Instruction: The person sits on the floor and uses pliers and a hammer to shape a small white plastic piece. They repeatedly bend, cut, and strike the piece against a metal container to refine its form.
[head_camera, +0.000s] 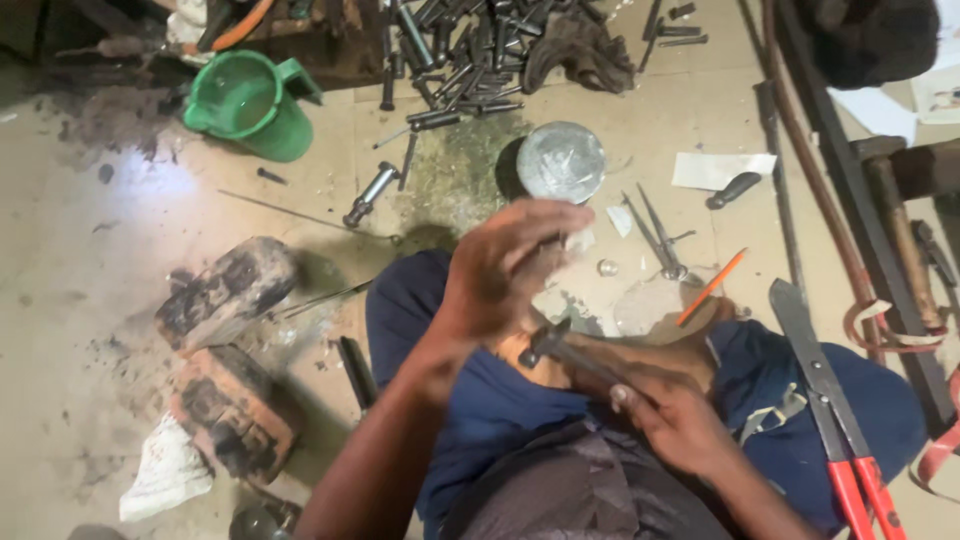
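My left hand (505, 268) is raised over my lap and blurred, its fingers curled together. Something small and pale shows at the fingertips, but I cannot tell whether the hand holds it. Lower down, my right hand (678, 422) grips the shaft of a small metal hammer-like tool (548, 343). The tool's dark head points up and left, just below my left palm. Both hands hover above my crossed legs in dark blue trousers (480, 410). A round shiny metal tin (560, 160) stands on the floor just beyond my left hand.
A green plastic jug (250, 100) and a heap of dark bolts (455, 55) lie at the back. Two sooty bricks (228, 345) sit at the left. Metal dividers (655, 235), an orange pencil (712, 287) and red-handled cutters (835, 410) lie at the right.
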